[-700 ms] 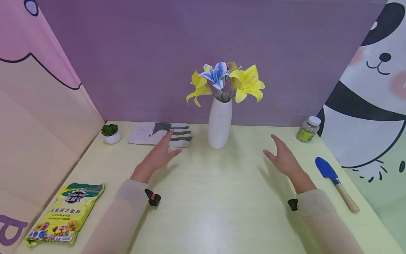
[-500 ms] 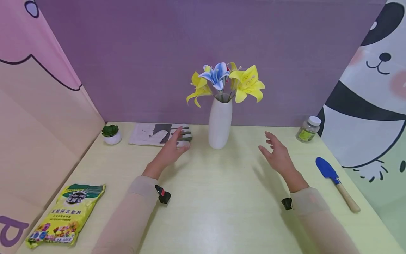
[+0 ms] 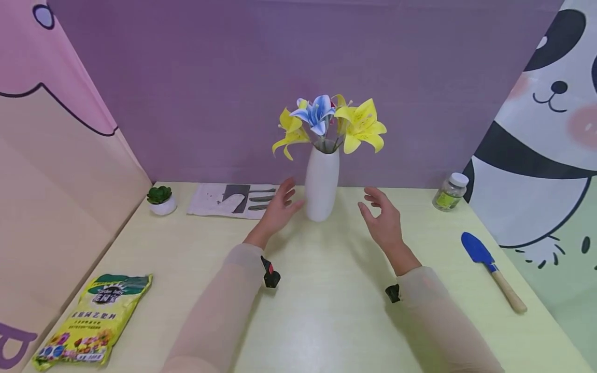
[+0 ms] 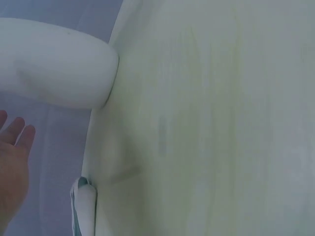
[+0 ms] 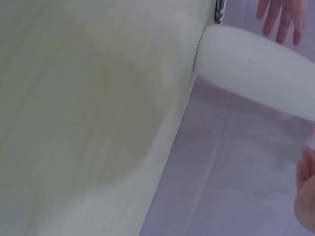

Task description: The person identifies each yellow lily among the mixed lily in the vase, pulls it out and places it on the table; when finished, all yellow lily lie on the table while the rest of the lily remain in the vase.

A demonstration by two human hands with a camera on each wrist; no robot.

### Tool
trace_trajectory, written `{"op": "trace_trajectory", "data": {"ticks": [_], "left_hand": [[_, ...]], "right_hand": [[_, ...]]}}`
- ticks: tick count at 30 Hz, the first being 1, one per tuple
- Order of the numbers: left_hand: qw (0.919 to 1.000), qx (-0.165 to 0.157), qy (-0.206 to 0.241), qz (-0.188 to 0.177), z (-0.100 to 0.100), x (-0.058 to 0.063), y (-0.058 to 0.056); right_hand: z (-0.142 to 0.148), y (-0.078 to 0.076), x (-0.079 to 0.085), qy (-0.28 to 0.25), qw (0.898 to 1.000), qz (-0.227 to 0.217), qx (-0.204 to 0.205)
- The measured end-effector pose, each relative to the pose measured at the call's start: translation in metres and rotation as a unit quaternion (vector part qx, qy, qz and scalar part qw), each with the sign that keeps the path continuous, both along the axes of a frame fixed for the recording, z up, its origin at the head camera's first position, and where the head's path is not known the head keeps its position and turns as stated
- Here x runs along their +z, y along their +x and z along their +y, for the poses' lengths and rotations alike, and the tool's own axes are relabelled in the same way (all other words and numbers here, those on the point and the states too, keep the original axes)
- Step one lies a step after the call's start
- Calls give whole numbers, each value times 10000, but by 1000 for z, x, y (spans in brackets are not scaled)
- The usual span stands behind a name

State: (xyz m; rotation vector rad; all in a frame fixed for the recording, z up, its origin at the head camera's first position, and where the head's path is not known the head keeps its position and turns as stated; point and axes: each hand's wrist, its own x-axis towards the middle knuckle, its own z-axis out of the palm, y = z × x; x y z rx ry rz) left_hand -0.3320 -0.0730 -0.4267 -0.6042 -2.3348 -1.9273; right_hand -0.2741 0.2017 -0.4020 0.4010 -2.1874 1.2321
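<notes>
A white vase point(image 3: 322, 186) stands upright at the back middle of the table, holding a blue lily point(image 3: 318, 114) and yellow lilies point(image 3: 361, 126). Just left of it is my left hand point(image 3: 278, 210), fingers relaxed and nothing in them. My right hand point(image 3: 383, 220) hovers to the vase's right with a wider gap, fingers loosely bent around nothing. The left wrist view has the vase point(image 4: 54, 64) above the left fingers, apart from them. In the right wrist view the vase point(image 5: 256, 69) lies between both hands.
Behind the left hand lies a pair of work gloves point(image 3: 219, 199). A potted succulent point(image 3: 160, 201) and a yellow fertilizer bag point(image 3: 95, 321) are at the left. On the right are a lidded jar point(image 3: 451, 191) and a blue trowel point(image 3: 494, 272). A purple backdrop point(image 3: 210, 93) closes the back.
Both hands have moved inward toward the vase, the left one rightward past the gloves, the right one leftward. The vase and the other things have stayed in place.
</notes>
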Motion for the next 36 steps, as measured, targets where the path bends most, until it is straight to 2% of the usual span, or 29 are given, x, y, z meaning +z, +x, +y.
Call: {"op": "trace_trajectory", "data": {"ticks": [4,8,12,16,20,27,31,36], "left_hand": [[10000,0,-15,21,10,6,-7],[9999,-74,48,-120,15,10,-10],[9993,-183,166,-294,16,14,-12],[9989,-228,233,-335,18,18,-13],[9989,-259,215,-326,22,19,-17],[9984,-366,346,-263,23,16,-21],[9984,-374,350,-226,22,16,-21],[9986,-370,311,-191,23,16,-22]], "right_hand": [[-17,-10,0,-399,9985,369,45],[-30,-19,2,-948,9929,663,261],[-39,-29,5,-1791,9771,848,778],[-54,-23,21,-2228,9650,858,1084],[-67,-20,37,-2316,9634,871,1029],[-81,-26,57,-2296,9651,1183,432],[-89,-27,63,-2203,9663,1305,269],[-96,-28,68,-1988,9730,1176,47]]}}
